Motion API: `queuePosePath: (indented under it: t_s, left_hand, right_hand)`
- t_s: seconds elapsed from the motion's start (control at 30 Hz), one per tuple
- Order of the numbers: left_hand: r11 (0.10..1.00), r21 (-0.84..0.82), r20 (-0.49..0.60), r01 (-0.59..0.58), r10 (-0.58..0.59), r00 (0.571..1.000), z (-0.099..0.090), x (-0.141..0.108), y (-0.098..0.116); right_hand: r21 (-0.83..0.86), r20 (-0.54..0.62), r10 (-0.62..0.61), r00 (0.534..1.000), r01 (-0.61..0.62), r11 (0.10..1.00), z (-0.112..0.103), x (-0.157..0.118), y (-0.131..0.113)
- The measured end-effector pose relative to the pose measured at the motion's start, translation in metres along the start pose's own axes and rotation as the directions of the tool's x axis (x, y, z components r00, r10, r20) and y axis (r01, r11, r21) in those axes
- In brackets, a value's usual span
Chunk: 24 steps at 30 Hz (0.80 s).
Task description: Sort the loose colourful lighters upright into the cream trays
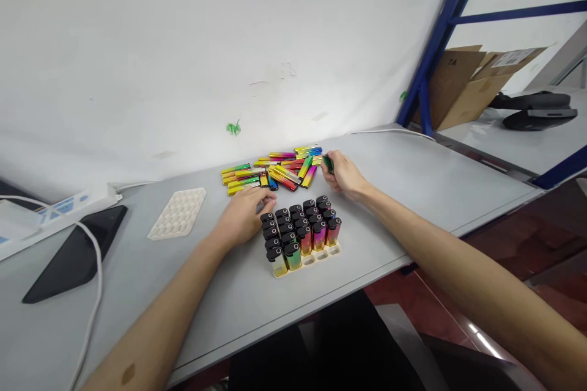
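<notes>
A: Where are the lighters?
B: A loose pile (pixel 287 172) lies along the table's (pixel 389 195) back edge, by the wall. Others stand upright in a rack (pixel 315 259), nearer the front edge.

A: And the hands?
B: The right hand (pixel 343 175) is closed round a dark green item (pixel 328 164), likely a lighter but mostly hidden, at the pile's right end. The left hand (pixel 245 211) is half open, thumb and fingers parted, nothing visible in it, between pile and rack.

A: What could go wrong?
B: The left fingers are just beside the rack's back left corner; a careless sweep could tip lighters there or shove the rack. The pile's pieces overlap, so pulling one could drag its neighbours.

A: Anything in the way?
B: The upright lighters separate the hands from the three open slots at the rack's front right corner. Leftward are a spare rack (pixel 178 214), a black slab (pixel 77 253) and a cable (pixel 98 256) running to the front edge near the left forearm, which might snag it. Boxes (pixel 477 85) sit well apart, beyond the table's right end.
</notes>
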<state>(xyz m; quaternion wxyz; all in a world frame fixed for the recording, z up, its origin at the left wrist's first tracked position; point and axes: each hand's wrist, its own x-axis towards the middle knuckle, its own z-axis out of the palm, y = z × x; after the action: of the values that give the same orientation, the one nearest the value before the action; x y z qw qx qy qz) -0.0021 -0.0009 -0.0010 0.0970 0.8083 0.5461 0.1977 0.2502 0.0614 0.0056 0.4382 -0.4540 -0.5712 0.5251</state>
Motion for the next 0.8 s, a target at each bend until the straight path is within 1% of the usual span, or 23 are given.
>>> queuePosePath:
  t_s: [0.1,0.27,0.4,0.57,0.8]
  left_hand:
    - [1.000,-0.001,0.004,0.000,0.000,1.000,0.0000,0.0004,-0.0002]
    - [1.000,0.013,-0.003,-0.010,0.010,1.000,-0.0007,0.0007,0.0012]
    - [1.000,0.016,-0.005,-0.015,0.015,1.000,-0.0007,0.0009,0.0011]
    - [1.000,0.019,-0.007,-0.018,0.018,1.000,-0.0002,0.0006,-0.0004]
    - [1.000,0.006,0.002,-0.005,0.005,1.000,-0.0015,0.0000,0.0026]
  right_hand:
    - [0.114,0.046,0.049,0.998,-0.054,0.992,0.0032,-0.0033,-0.0039]
    - [0.207,0.064,0.104,0.992,-0.115,0.972,0.0036,-0.0039,-0.0049]
    - [0.237,0.080,0.124,0.989,-0.140,0.961,0.0008,-0.0023,-0.0044]
    - [0.266,0.132,0.089,0.987,-0.122,0.956,-0.0007,-0.0015,-0.0052]
    - [0.267,0.083,0.142,0.986,-0.160,0.950,0.0008,-0.0029,-0.0063]
